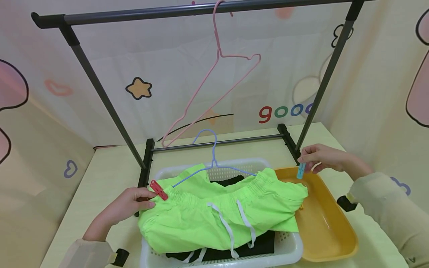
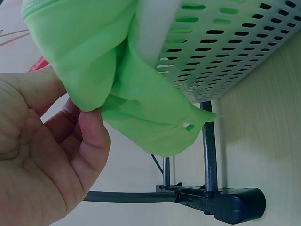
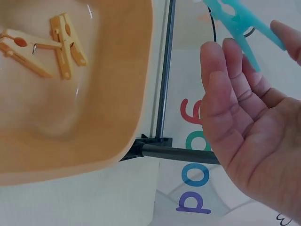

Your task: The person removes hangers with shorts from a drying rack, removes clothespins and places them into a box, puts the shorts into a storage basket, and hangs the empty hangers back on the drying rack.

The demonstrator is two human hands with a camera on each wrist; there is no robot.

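Fingers on the right hand (image 1: 321,159) pinch one small light-blue plastic clothes peg (image 1: 301,171), a little apart with the peg between them. I see the left hand (image 1: 132,204) with bent fingers holding the left side of the bright green cloth shorts (image 1: 197,219), right by one red plastic peg (image 1: 159,190) on the waist. These shorts lie over the white plastic basket with holes (image 1: 295,250) and poke past its left and right edges. On the right they reach over the edge of the orange plastic tub (image 1: 321,223). From my screen there is open room between the blue peg and the shorts. I count two hangers: one thin blue hanger (image 1: 214,150) at the waist, and one thin pink hanger (image 1: 218,37) on the black metal rack (image 1: 134,13). I also count two white strings (image 1: 227,226) on the shorts and two yellow pegs (image 3: 68,44) in the tub
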